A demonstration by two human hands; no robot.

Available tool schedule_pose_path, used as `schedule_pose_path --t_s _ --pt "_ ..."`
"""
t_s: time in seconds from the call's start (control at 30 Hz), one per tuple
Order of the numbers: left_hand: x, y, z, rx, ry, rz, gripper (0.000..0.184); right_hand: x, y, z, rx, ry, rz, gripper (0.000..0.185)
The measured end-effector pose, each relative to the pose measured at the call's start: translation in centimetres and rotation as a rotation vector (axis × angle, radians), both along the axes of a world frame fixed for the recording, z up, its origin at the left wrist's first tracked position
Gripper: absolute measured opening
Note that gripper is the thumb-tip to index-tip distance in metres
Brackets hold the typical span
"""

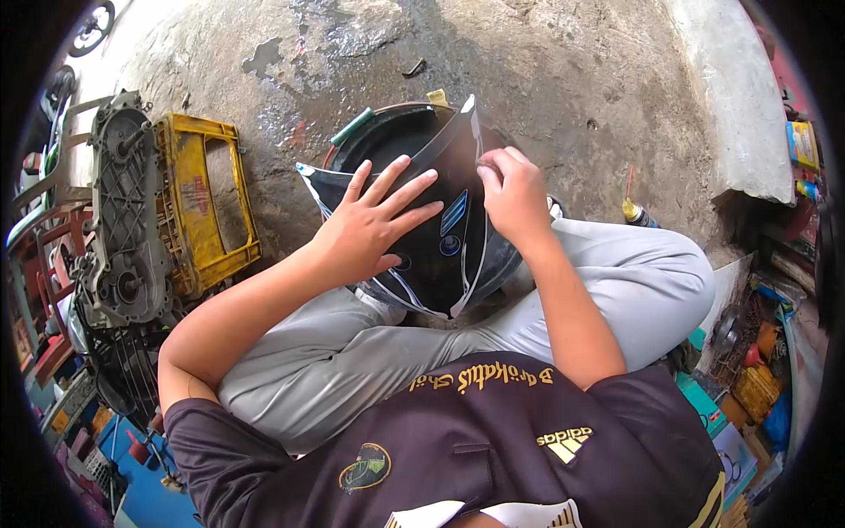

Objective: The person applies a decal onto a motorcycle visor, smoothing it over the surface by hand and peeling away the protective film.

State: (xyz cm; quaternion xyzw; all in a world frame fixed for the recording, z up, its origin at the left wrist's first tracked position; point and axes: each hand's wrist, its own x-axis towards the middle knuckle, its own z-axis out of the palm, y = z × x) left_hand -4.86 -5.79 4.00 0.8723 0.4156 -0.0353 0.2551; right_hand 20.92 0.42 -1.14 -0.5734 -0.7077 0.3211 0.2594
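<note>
A black motorcycle body panel (pixel 436 268) with blue and white graphics lies across a black bucket (pixel 383 136) between my knees. My left hand (pixel 374 211) rests on the panel's left part, palm down, fingers spread. At the panel's upper right edge, my right hand (pixel 515 194) has thumb and forefinger pinched on what looks like a thin translucent film (pixel 464 141). The exact spot between the fingertips is partly hidden. A green grip (pixel 352 127) sits on the bucket's wire handle.
To the left stand a yellow crate (pixel 242 198) and a grey engine casing (pixel 128 211). A spray can (pixel 635 213) is beyond my right knee. A small dark metal piece (pixel 414 68) lies on the wet concrete floor. Cluttered parts line the right side.
</note>
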Motion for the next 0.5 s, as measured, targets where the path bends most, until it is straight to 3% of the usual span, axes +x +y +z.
schedule_pose_path --t_s 0.2,0.3,0.5 --pt "0.2 0.0 0.4 -0.014 0.045 -0.001 0.103 0.0 0.0 -0.2 0.063 -0.052 0.067 0.01" --pt "0.3 0.0 0.3 0.002 0.064 -0.008 0.104 -0.3 0.4 0.2 0.029 0.017 -0.029 0.01" --pt "0.2 0.0 0.2 0.002 0.063 -0.013 0.106 0.1 -0.4 1.7 -0.146 -0.12 0.137 0.007"
